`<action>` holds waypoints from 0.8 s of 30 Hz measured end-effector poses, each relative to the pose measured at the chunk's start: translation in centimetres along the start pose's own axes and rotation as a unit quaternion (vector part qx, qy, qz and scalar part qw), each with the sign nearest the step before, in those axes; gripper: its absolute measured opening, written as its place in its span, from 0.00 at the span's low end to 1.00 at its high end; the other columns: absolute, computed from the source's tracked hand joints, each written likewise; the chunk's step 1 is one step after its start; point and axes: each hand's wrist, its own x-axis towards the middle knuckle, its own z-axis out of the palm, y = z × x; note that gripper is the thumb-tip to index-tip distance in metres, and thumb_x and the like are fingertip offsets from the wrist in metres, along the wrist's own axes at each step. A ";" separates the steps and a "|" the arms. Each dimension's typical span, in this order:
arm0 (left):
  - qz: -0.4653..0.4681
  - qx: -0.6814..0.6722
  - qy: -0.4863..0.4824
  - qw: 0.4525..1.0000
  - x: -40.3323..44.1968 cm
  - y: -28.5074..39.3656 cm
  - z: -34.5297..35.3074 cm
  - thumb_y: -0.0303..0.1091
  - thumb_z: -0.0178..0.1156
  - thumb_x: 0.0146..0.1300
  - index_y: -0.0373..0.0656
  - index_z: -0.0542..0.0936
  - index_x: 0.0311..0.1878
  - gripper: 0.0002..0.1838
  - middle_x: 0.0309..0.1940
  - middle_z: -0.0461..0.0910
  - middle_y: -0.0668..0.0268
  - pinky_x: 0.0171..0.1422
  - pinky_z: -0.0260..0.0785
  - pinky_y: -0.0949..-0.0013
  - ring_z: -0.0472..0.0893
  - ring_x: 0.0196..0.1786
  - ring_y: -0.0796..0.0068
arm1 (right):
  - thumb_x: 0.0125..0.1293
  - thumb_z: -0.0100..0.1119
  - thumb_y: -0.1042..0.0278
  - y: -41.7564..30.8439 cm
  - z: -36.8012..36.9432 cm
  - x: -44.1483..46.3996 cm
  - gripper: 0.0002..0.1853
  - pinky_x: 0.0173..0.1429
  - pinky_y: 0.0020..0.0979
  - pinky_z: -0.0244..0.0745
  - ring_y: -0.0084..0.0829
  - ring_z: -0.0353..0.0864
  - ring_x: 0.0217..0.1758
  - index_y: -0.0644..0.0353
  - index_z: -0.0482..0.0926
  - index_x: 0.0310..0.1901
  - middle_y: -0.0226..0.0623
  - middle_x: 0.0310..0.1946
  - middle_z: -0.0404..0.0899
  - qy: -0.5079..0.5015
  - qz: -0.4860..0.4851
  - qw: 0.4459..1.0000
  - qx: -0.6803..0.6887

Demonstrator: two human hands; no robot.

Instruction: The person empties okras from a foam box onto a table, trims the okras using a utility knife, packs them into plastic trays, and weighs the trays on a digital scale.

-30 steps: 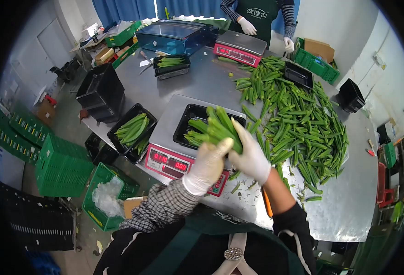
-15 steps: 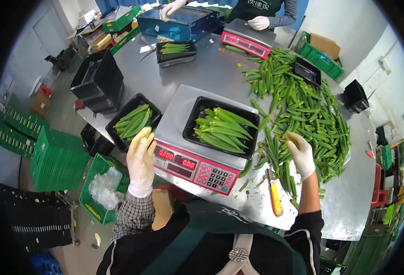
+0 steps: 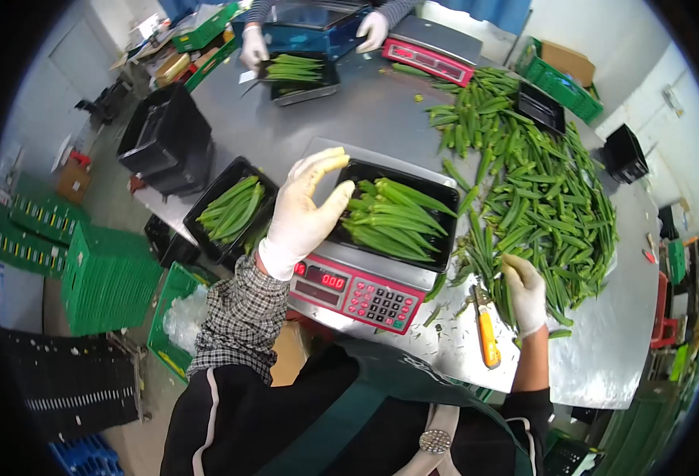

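Note:
My left hand (image 3: 306, 206), in a white glove, is over the left part of the scale (image 3: 357, 293), its fingers spread at the left edge of a black tray (image 3: 443, 258). The hand holds nothing. Green okra pods (image 3: 397, 218) lie lengthwise in that tray, which sits on the scale's metal plate. My right hand (image 3: 527, 297), also gloved, is at the near edge of the okra pile (image 3: 548, 198), fingers loosely bent and nothing visible in them. Just left of it lies a knife with an orange-yellow handle (image 3: 487, 339).
Another okra tray (image 3: 230, 210) stands left of the scale, near stacked black trays (image 3: 167, 143). Across the table a co-worker's gloved hand (image 3: 254, 49) is at a filled tray (image 3: 306, 70), near a second scale (image 3: 429, 59). Green crates (image 3: 107, 274) are stacked at left.
My left hand has moved right and up from beside the scale to the tray's edge. My right hand has lowered slightly. The co-worker's hands have shifted left, one now at the far tray.

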 end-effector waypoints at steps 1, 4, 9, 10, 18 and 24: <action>0.019 0.018 -0.024 0.999 0.3 0.1 0.6 0.27 0.62 0.53 0.39 0.77 0.48 0.17 0.52 0.75 0.59 0.64 0.58 0.65 0.71 0.57 0.62 | 0.61 0.52 0.76 -2.3 0.6 0.7 0.11 0.54 0.26 0.68 0.29 0.76 0.47 0.67 0.78 0.44 0.41 0.42 0.79 -0.001 -0.032 0.999 0.000; 0.059 0.067 -0.082 0.993 0.6 -0.1 2.0 0.29 0.63 0.51 0.41 0.76 0.48 0.19 0.53 0.74 0.57 0.65 0.59 0.61 0.70 0.59 0.58 | 0.57 0.54 0.77 -5.4 3.5 3.5 0.13 0.53 0.32 0.70 0.40 0.77 0.46 0.61 0.79 0.44 0.44 0.40 0.79 0.023 -0.185 0.982 -0.036; 0.045 0.086 -0.104 0.990 -0.3 -1.7 2.5 0.30 0.64 0.50 0.42 0.77 0.47 0.19 0.52 0.74 0.58 0.64 0.59 0.60 0.69 0.59 0.57 | 0.54 0.58 0.68 -8.6 7.5 8.2 0.13 0.46 0.37 0.68 0.39 0.74 0.42 0.57 0.79 0.42 0.37 0.35 0.79 0.002 -0.287 0.928 -0.236; 0.034 0.076 -0.102 0.991 -0.4 -1.7 2.3 0.29 0.64 0.50 0.41 0.77 0.47 0.18 0.52 0.74 0.58 0.64 0.60 0.60 0.69 0.59 0.58 | 0.53 0.59 0.66 -8.6 8.2 8.9 0.14 0.45 0.38 0.67 0.38 0.74 0.42 0.56 0.79 0.42 0.36 0.34 0.79 -0.017 -0.283 0.911 -0.300; -0.003 0.033 -0.068 0.997 -0.5 -2.8 0.9 0.27 0.64 0.50 0.40 0.79 0.43 0.14 0.46 0.78 0.60 0.61 0.62 0.62 0.73 0.55 0.61 | 0.53 0.60 0.63 -7.6 7.7 10.1 0.14 0.45 0.38 0.67 0.39 0.73 0.41 0.54 0.80 0.42 0.37 0.31 0.78 -0.051 -0.220 0.938 -0.262; 0.081 0.097 -0.226 0.966 1.1 -2.8 4.1 0.35 0.63 0.51 0.40 0.81 0.40 0.14 0.37 0.80 0.62 0.57 0.63 0.61 0.74 0.48 0.64 | 0.52 0.61 0.68 -9.1 7.5 9.1 0.12 0.48 0.37 0.66 0.39 0.72 0.40 0.56 0.81 0.40 0.35 0.34 0.76 -0.011 -0.234 0.940 -0.249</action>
